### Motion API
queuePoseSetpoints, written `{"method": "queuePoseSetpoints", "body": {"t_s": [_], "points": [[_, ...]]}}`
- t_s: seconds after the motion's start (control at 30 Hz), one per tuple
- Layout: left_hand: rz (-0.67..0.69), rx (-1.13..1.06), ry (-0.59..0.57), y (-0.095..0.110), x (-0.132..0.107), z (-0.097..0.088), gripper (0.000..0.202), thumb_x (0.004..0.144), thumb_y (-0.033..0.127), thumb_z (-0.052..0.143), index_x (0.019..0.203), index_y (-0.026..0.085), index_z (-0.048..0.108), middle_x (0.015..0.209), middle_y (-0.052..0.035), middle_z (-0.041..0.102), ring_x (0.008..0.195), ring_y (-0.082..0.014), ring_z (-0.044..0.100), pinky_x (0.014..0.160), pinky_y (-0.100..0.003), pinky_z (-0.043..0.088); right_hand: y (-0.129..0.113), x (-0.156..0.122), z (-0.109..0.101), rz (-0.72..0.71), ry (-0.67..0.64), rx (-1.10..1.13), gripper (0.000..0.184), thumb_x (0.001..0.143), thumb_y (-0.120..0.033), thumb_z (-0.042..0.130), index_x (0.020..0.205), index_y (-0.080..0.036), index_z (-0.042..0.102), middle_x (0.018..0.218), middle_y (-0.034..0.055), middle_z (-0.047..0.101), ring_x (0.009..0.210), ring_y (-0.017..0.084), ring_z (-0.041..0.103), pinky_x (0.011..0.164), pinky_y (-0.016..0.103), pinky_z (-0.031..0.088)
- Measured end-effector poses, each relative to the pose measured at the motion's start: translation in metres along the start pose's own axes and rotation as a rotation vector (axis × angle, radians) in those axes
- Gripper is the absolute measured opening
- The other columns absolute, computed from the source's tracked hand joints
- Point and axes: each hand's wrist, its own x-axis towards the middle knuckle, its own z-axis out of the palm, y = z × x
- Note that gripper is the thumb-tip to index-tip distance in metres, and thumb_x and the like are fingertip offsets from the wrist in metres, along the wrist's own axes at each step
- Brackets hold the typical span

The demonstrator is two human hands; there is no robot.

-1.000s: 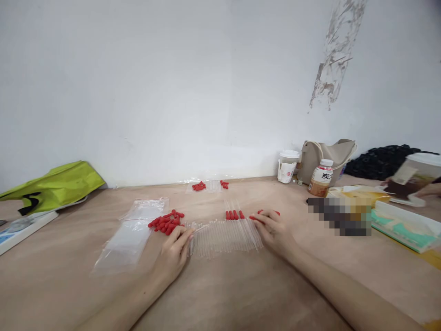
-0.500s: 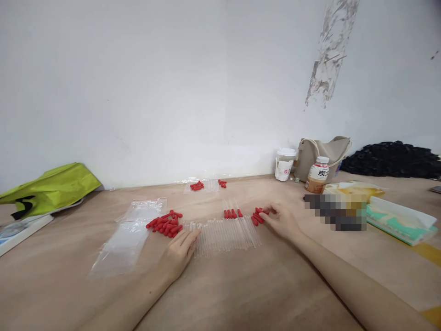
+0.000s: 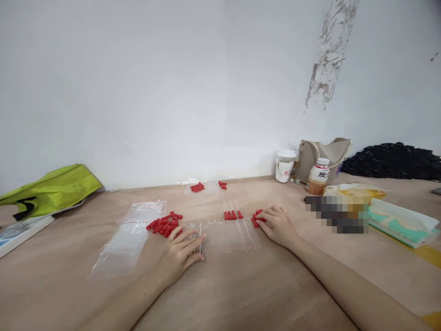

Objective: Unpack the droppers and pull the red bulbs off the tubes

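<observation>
A row of thin clear glass tubes [image 3: 230,236] lies side by side on the brown-covered table. My left hand [image 3: 179,252] is open over the left end of this row, thumb and fingers apart and touching the tubes. Just beyond it is a heap of red rubber bulbs [image 3: 164,224]. My right hand [image 3: 278,225] rests with bent, parted fingers on a smaller pile of red bulbs [image 3: 255,218] at the row's right end; its fingertips partly cover them. Behind the row lie several droppers [image 3: 233,214], glass tubes with red bulbs fitted, bulb ends toward me.
Clear plastic zip bags [image 3: 127,246] lie at left, and a bag with red bulbs and tubes [image 3: 203,186] sits by the wall. A paper cup [image 3: 285,166], a bottle [image 3: 317,177], a grey bag [image 3: 324,154] and a green-white pack [image 3: 401,223] stand at right. A yellow-green bag [image 3: 55,186] is far left.
My left hand has spread its thumb from its fingers and reached a little right across the tube ends. My right hand has shifted slightly left, its fingers now covering more of the small bulb pile.
</observation>
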Motion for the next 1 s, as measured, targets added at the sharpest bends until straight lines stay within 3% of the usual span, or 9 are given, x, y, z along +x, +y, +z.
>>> {"method": "queuePoseSetpoints", "body": {"t_s": [0.23, 0.4, 0.63, 0.8, 1.0], "points": [[-0.025, 0.022, -0.063, -0.001, 0.000, -0.001, 0.036, 0.078, 0.042, 0.055, 0.108, 0.023, 0.058, 0.092, -0.0031, 0.069, 0.097, -0.0219, 0.057, 0.093, -0.045, 0.035, 0.002, -0.001, 0.001, -0.027, -0.022, -0.019, 0.019, 0.083, -0.029, 0.047, 0.084, -0.023, 0.065, 0.083, 0.0035, 0.066, 0.079, 0.016, 0.052, 0.071, 0.031, 0.027], [-0.059, -0.009, -0.019, -0.001, 0.000, -0.004, 0.029, 0.082, 0.031, 0.053, 0.108, 0.021, 0.058, 0.099, -0.0053, 0.066, 0.100, -0.0218, 0.055, 0.090, -0.045, 0.040, 0.000, -0.001, -0.001, 0.006, -0.034, 0.026, 0.021, 0.085, -0.029, 0.044, 0.088, -0.023, 0.063, 0.088, 0.0028, 0.066, 0.079, 0.017, 0.052, 0.073, 0.031, 0.027], [-0.178, -0.042, 0.034, 0.000, 0.001, -0.007, 0.028, 0.084, 0.021, 0.046, 0.110, 0.022, 0.057, 0.110, -0.0069, 0.059, 0.108, -0.0215, 0.048, 0.090, -0.042, 0.041, -0.004, 0.009, -0.005, 0.215, 0.031, -0.017, 0.021, 0.082, -0.027, 0.044, 0.082, -0.021, 0.064, 0.080, 0.0034, 0.066, 0.079, 0.018, 0.053, 0.072, 0.031, 0.026], [-0.201, -0.059, 0.022, 0.002, 0.001, -0.007, 0.027, 0.085, 0.020, 0.045, 0.108, 0.021, 0.058, 0.111, -0.0080, 0.056, 0.108, -0.0214, 0.046, 0.089, -0.042, 0.041, -0.020, 0.043, -0.003, 0.388, -0.207, -0.085, 0.019, 0.077, -0.027, 0.046, 0.074, -0.023, 0.065, 0.084, 0.0033, 0.066, 0.085, 0.019, 0.053, 0.075, 0.033, 0.028], [-0.202, -0.057, 0.016, 0.003, 0.001, -0.008, 0.027, 0.085, 0.020, 0.044, 0.108, 0.021, 0.058, 0.110, -0.0088, 0.054, 0.107, -0.0217, 0.047, 0.088, -0.042, 0.042, -0.031, 0.085, 0.030, 0.579, -0.406, -0.109, 0.015, 0.063, -0.029, 0.059, 0.057, -0.016, 0.063, 0.066, 0.0122, 0.065, 0.071, 0.026, 0.059, 0.064, 0.037, 0.035]]}}
